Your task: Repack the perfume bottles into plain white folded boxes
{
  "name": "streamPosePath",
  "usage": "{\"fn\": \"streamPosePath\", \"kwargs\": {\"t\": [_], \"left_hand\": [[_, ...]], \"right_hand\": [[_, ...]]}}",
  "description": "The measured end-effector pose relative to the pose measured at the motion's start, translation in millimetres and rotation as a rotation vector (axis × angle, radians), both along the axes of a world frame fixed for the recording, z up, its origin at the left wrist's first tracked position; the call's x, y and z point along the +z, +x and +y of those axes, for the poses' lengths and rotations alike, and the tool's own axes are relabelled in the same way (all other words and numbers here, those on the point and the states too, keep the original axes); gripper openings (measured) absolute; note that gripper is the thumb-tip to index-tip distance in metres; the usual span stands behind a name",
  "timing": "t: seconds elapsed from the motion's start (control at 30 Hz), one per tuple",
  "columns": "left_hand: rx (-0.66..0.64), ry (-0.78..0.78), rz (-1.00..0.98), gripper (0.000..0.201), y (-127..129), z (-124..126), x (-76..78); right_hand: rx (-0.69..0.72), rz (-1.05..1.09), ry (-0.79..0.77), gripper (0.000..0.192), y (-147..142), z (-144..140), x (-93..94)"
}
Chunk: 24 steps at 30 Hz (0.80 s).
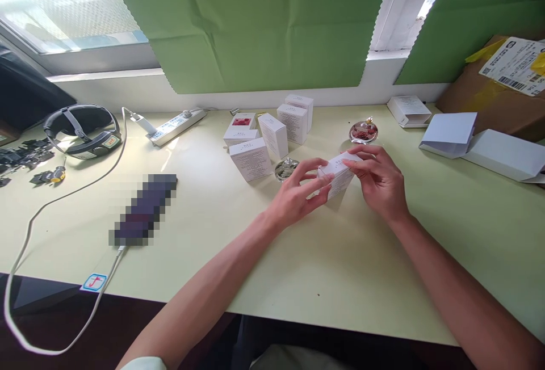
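Note:
Between my two hands a small white printed box (339,180) stands on the table. My left hand (298,191) grips its left side, thumb and fingers closed around it. At the box's top right edge, my right hand (381,180) has its fingers pinched against the top. Just left of my left hand lies a round silvery ornate item (286,169), partly behind my fingers. Behind my right hand rests a similar round item (363,131) with a reddish face and a gold-coloured knob. Several more white boxes (251,160) stand to the left and behind.
On the right are an opened white carton (502,154), a small white box (409,111) and a large brown cardboard box (498,89). Leftward lie a blurred-out phone (145,211) on a white cable (29,228), a power strip (176,126) and a headband device (85,131).

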<state>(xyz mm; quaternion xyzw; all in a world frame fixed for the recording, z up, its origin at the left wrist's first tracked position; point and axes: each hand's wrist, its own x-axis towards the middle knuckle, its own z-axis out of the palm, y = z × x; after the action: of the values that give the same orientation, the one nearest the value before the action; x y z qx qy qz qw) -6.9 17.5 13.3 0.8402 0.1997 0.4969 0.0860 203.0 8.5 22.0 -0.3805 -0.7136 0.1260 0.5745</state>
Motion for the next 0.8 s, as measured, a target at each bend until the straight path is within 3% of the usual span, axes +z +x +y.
{"fn": "streamPosePath", "kwargs": {"t": [0.2, 0.5, 0.8], "left_hand": [[0.001, -0.065, -0.025, 0.03, 3, -4, -2.1], [0.049, -0.36, -0.195, 0.033, 4, -9, 5.2], [-0.039, -0.205, -0.043, 0.022, 1, -4, 4.6]], "right_hand": [[0.053, 0.049, -0.08, 0.019, 0, -2, 0.4], [0.109, 0.084, -0.187, 0.013, -6, -15, 19.2], [0.026, 0.144, -0.23, 0.014, -4, -16, 23.0]]}}
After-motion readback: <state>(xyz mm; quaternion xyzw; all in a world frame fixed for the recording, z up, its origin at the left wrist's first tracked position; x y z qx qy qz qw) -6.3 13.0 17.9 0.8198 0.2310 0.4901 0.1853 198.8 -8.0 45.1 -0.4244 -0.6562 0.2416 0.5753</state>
